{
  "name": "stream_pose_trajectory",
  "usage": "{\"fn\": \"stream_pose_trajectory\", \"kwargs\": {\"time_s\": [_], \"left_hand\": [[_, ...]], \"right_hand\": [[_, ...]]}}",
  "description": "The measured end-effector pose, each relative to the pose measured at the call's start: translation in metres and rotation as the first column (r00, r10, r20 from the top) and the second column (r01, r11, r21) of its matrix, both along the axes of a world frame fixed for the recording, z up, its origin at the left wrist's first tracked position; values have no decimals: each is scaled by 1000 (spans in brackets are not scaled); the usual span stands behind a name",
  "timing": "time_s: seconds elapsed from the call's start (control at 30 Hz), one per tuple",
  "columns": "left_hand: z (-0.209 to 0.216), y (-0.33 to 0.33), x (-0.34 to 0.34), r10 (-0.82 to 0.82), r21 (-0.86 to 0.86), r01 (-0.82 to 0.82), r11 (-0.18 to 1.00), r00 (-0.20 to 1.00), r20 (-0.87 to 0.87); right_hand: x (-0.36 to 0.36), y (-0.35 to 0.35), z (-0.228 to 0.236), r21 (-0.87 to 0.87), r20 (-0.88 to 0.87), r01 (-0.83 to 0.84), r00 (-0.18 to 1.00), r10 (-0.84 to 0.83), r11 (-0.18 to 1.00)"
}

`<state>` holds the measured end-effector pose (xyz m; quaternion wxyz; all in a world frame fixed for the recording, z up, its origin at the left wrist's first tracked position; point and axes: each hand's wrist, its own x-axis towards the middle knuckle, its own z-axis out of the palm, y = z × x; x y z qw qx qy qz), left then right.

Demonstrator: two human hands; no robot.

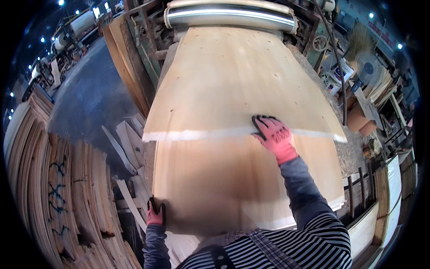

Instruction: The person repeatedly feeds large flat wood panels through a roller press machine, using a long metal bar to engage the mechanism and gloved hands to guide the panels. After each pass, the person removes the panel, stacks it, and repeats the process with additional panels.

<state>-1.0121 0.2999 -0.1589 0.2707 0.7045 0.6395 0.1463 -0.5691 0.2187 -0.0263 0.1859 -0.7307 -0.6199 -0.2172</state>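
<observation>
A large pale wood veneer sheet (224,80) lies with its far end under a shiny metal roller. Its near edge is whitish and rests over another veneer sheet (215,179), browner and closer to me. My right hand (274,136), in a pink glove with black fingertips, lies on that whitish edge right of the middle, fingers stretched out over the upper sheet. At the near left edge of the lower sheet is my left hand (156,213), gloved alike, its thumb and fingers either side of the edge. Its grip underneath is hidden.
The metal roller (228,18) spans a machine frame at the far end. Tall stacks of veneer (67,193) stand at the left, beside loose wood strips (127,143). A fan (368,67) and a cardboard box (359,119) are at the right. A dark bar (343,85) rises beside the table.
</observation>
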Motion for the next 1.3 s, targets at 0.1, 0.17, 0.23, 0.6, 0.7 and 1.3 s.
{"fn": "stream_pose_trajectory", "kwargs": {"time_s": [0.1, 0.17, 0.23, 0.6, 0.7, 1.3], "left_hand": [[-22, 12, -20, -41, -28, 47, 999, 985, 167], [-18, 17, -20, -23, -77, 50, 996, 948, 318], [-15, 21, -30, -66, -112, 116, 987, 923, 380], [114, 7, 12, -294, -130, 496, 859, 685, 666], [167, 4, 16, -278, 5, 387, 922, 654, 704], [-103, 78, -85, -448, 43, 469, 882, 864, -230]], "right_hand": [[48, 46, -27, -2, -153, 82, 985, -81, 997], [57, 60, -58, -8, -166, 195, 967, -194, 981], [41, 62, -98, 5, -64, 343, 937, -342, 939], [-158, -219, -101, -585, -340, -177, 940, -41, 791], [-167, -222, -95, -553, -299, -88, 949, -98, 829], [-169, -197, 93, 94, -113, 47, 993, -37, 994]]}}
